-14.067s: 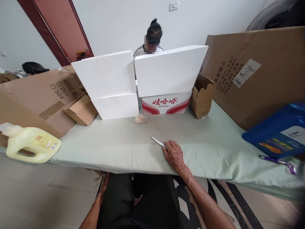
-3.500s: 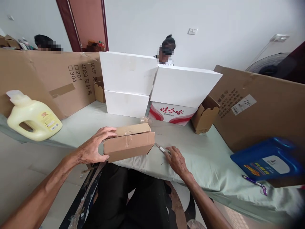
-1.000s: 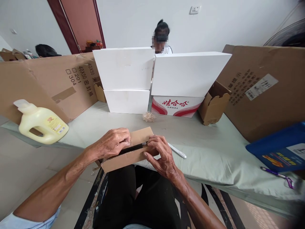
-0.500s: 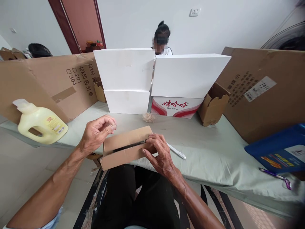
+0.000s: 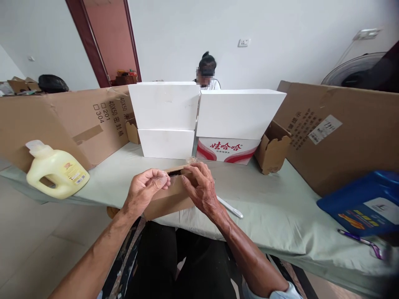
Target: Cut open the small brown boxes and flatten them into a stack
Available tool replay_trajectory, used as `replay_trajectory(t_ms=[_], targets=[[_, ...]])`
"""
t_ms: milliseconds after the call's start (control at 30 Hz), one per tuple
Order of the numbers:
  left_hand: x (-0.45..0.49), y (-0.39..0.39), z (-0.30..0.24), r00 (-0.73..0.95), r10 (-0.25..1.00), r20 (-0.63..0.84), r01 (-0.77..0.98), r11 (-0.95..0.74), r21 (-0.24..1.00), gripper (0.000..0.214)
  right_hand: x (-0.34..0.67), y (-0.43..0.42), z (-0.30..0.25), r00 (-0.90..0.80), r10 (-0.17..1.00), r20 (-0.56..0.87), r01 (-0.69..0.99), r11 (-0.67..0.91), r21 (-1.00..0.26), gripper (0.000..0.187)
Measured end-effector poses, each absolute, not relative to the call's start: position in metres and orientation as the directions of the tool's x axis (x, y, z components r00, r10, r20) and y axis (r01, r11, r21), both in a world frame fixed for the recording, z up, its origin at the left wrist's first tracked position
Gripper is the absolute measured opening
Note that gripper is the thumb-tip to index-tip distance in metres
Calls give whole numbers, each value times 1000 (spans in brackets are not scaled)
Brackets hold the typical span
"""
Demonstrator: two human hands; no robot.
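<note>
From the head camera: a small cardboard box (image 5: 168, 200) at the near edge of the cloth-covered table (image 5: 280, 207), tipped toward the person, top seam parted into a dark slit. On the box's right top flap, the right hand (image 5: 202, 189), fingers curled over the flap's edge and gripping it. At the box's left top corner, the left hand (image 5: 146, 189), fingers bent close, thumb and forefinger nipping a pale scrap (image 5: 162, 181) too small to identify. Just right of the box, a slim white tool (image 5: 230, 207) flat on the cloth; well left of it, a yellow jug (image 5: 57, 172); beyond it, white foam boxes (image 5: 165, 106).
</note>
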State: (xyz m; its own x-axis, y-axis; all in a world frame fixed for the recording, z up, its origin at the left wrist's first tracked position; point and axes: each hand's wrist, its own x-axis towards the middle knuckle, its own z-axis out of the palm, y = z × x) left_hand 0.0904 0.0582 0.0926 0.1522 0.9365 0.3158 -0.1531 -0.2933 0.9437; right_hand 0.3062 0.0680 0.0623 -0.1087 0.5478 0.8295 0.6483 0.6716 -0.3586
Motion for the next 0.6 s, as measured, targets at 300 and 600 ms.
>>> replay_trajectory(t_ms=[300,600], targets=[[113,54,94,191,905,380,-137,-359,923,25,298,40,84,-167,627,761,197,778,-597,17],[102,68,81,351,905,241,-121,-212,970,32,298,41,86,-170,600,782,202,798,-568,18]])
